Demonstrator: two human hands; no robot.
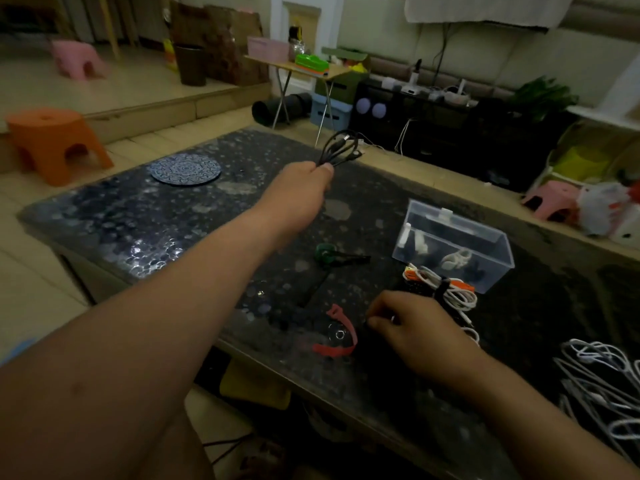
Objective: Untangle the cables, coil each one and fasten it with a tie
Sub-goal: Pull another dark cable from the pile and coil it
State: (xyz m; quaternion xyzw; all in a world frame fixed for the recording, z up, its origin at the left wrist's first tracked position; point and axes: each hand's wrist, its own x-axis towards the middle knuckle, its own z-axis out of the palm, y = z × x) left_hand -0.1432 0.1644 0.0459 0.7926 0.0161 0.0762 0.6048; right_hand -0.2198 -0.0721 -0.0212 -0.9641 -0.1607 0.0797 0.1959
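My left hand [304,188] is stretched out over the dark table [121,220] and grips a folded bundle of black cable [339,148] held up in the air. My right hand [412,327] rests near the table's front edge with fingers curled, pinching something small and dark that I cannot make out. A red tie [341,336] lies just left of that hand. A green tie [325,252] and a black strap [349,259] lie mid-table. A white cable coil [450,289] bound with a black tie sits by the right hand. A tangle of white cables [599,386] lies at the far right.
A clear plastic box [485,247] holding small items stands behind the coiled cable. A round patterned coaster [186,168] lies at the table's back left. An orange stool [55,143] stands on the floor to the left.
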